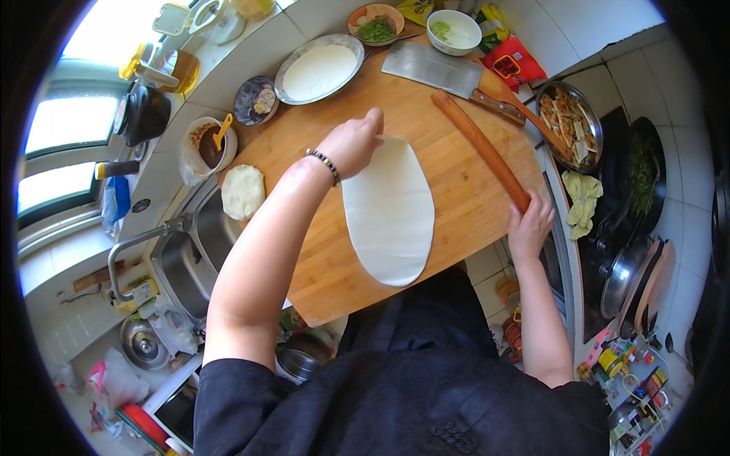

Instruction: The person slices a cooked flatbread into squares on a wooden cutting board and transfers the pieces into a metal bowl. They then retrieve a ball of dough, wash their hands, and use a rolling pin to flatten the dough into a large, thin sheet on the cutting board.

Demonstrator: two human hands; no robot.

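Observation:
An oval sheet of rolled dough (392, 222) lies lengthwise on the wooden board (319, 273), its near end by the board's front edge. My left hand (356, 142), with a beaded bracelet at the wrist, is at the dough's far end with fingers drawn together; whether they pinch its edge cannot be told. On the right, my right hand (530, 225) grips the near end of a wooden rolling pin (479, 148), which lies slanted on the board. A round filled dough piece (243, 192) sits at the board's left edge.
Behind lie a cleaver (433, 68), a plate of flour (319, 71) and bowls of chopped greens (376, 28) and scallion (454, 33). A sauce bowl (211, 145) stands left, above the sink (182, 268). A pan of cooked food (570, 125) and the stove (610, 228) are at right.

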